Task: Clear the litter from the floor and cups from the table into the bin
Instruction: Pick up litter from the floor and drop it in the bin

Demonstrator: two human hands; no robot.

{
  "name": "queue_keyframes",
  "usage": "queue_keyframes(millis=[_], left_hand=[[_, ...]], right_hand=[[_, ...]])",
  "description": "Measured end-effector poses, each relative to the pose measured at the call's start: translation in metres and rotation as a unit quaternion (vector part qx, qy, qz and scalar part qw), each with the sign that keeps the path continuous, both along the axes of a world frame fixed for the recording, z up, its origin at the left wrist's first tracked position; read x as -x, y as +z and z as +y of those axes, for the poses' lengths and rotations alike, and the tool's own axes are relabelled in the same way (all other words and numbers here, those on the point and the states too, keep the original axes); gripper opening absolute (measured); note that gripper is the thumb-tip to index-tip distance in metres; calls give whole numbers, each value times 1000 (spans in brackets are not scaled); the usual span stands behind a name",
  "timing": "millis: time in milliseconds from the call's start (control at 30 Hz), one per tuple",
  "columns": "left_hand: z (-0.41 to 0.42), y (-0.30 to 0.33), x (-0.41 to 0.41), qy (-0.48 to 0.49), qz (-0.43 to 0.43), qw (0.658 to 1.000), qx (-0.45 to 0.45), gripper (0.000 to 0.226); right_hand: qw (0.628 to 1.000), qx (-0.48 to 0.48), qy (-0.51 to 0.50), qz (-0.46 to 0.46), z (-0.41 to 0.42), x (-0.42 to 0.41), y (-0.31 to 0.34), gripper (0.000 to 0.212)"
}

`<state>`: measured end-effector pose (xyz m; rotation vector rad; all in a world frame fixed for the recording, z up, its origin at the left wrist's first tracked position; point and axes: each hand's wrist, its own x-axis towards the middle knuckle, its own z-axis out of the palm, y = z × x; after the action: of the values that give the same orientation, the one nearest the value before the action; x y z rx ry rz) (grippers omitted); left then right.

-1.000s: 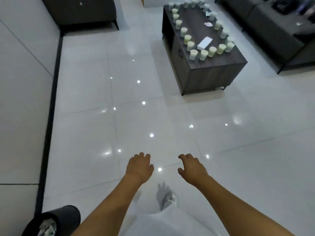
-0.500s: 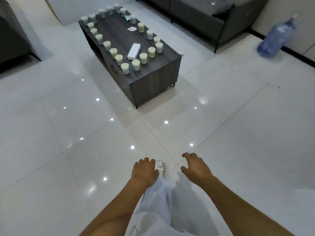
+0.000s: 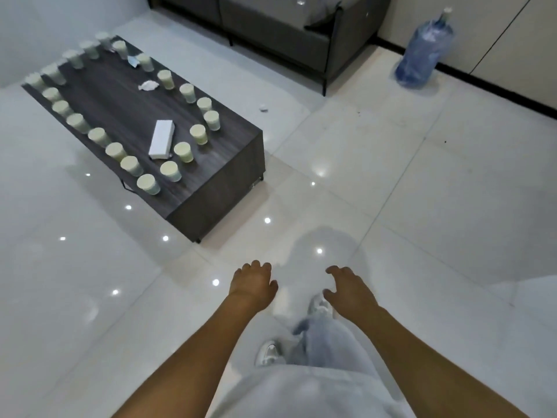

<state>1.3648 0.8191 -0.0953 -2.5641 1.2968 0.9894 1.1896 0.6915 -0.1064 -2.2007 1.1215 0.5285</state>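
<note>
Pale green paper cups [image 3: 146, 184] stand in a long ring on the dark wood-grain surface [image 3: 211, 188] to our upper left, around a white rectangular box [image 3: 162, 139] and a crumpled white paper scrap [image 3: 148, 85]. One small crumpled white piece of litter [image 3: 263, 108] lies on the glossy white tiled floor [image 3: 407, 191] just beyond the surface's far side, near the grey sofa [image 3: 286, 34]. Our left hand [image 3: 252, 285] and right hand [image 3: 351, 289] hang in front of us, well apart from the cups; each grip is loosely spread, fingers gently curled, holding nothing. A blue plastic water jug [image 3: 423, 52] stands by the wall at upper right. No bin is in view.
</note>
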Motion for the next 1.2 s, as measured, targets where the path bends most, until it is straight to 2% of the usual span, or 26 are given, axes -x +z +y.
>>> queue_keyframes(millis=[233,467,700,1000,1200], left_hand=[[-158,-13,-62,20,-11,1000,-16,44],[-311,-6,-110,60,-2,998,-9,43],[-407,-11,-181,93,1,995,-37,44],[-553,-19,-318,114,7,993,-27,44],[-617,-14,-389,137,14,990,-20,43]], right_hand=[[1000,2,20,-6,-165,-63,-13,52],[999,8,53,-4,-335,-126,2,54],[996,-2,93,12,-447,-206,-4,53],[993,9,119,13,-596,-354,-2,54],[990,2,138,21,-673,-431,0,54]])
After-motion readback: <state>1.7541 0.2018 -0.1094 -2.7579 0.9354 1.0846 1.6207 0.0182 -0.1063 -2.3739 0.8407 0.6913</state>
